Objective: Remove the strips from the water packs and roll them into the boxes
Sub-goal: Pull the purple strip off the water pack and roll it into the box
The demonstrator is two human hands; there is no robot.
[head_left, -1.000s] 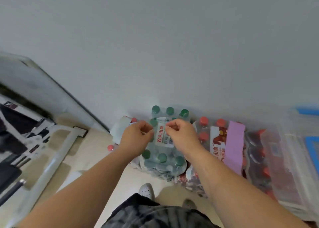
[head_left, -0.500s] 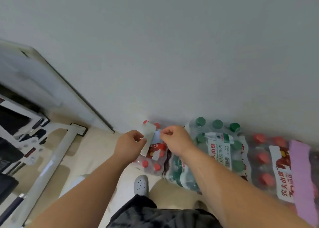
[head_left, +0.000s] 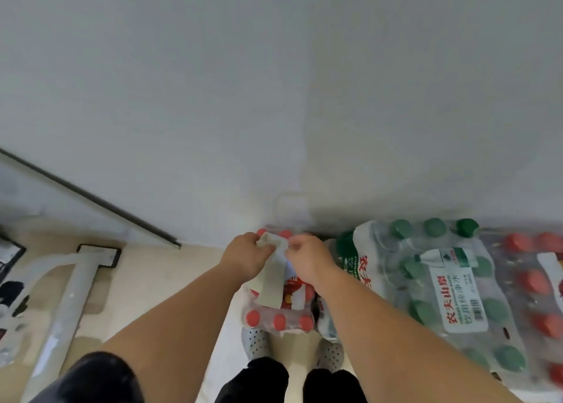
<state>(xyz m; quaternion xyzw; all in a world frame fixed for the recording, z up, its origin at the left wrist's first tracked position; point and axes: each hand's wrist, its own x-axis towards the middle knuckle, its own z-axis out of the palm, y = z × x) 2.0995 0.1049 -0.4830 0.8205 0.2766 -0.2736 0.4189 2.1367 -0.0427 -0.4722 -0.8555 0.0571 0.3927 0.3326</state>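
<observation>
**Strip removal at the shrink-wrapped pack of red-capped water bottles (head_left: 283, 319), the reference for all positions.** Above its far end, the left hand (head_left: 248, 258) and right hand (head_left: 307, 261) each pinch the upper end of a pale, flat, papery strip (head_left: 269, 283). The strip's free length hangs down over the pack's printed label; whether its lower end is detached cannot be told.

Risks, as judged: a hard pull could tear the strip or the film, and the loose tail may fold onto itself before rolling. No box is in view.

Just right of the pack lies a clear pack of green-capped bottles (head_left: 441, 280). Behind it rises a plain grey-white wall (head_left: 274, 98). Beneath it is a pale glossy floor (head_left: 170, 280), with a white metal frame (head_left: 70, 296) well to its left.
</observation>
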